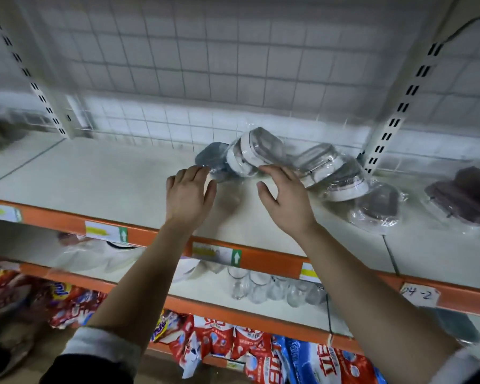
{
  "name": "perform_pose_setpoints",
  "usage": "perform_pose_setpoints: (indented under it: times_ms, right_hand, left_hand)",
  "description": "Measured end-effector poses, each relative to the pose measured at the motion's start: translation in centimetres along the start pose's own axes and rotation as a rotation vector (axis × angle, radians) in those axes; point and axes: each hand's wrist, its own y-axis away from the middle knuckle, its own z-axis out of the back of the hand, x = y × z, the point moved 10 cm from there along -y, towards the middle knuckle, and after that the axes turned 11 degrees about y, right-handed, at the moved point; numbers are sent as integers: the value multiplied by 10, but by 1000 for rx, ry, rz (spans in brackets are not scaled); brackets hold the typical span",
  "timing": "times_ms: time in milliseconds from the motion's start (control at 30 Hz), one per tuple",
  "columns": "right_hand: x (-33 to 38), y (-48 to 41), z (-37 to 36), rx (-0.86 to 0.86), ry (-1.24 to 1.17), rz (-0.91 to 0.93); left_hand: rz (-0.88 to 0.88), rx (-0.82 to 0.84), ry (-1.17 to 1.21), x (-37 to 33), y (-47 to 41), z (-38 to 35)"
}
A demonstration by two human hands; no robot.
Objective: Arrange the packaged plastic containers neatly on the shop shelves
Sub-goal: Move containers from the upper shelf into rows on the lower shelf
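Several plastic containers wrapped in clear film lie in a loose row on the upper shelf [94, 176]. A white-rimmed pack [254, 151] leans on a dark grey pack [214, 157] at the row's left end. More packs [344, 181] trail to the right, with a dark lidded one [377, 209] nearest the front. My left hand [189, 194] hovers with straight fingers, its fingertips at the grey pack's wrapping. My right hand [284, 196] is spread, fingers at the white-rimmed pack's lower edge. Neither hand grips anything.
A brownish pack [466, 195] lies at the far right beyond the slotted upright [391, 126]. Wire mesh backs the shelf. Orange shelf edges [261, 259] carry price tags. Below stand clear glasses [261, 286] and red and blue detergent bags [233, 342].
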Motion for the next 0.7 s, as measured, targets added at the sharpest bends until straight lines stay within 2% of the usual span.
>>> perform_pose_setpoints:
  times_ms: [133,333,433,533,633,700]
  right_hand:
    - [12,-24,-24,51,2,14]
    - [26,-55,-50,60,42,105]
    - [36,-67,-62,54,87,166]
    - [44,-77,-79,85,187,229]
    - [28,-82,-95,184,260,115]
    - [20,-83,-97,187,291,72]
  left_hand:
    - [26,26,44,15,-23,-13]
    - [22,-53,136,27,-30,-19]
    - [-53,-13,123,18,-28,-25]
    - [-47,11,132,20,-29,-27]
    - [-7,18,156,24,-30,-27]
    - [-3,28,159,25,-30,-27]
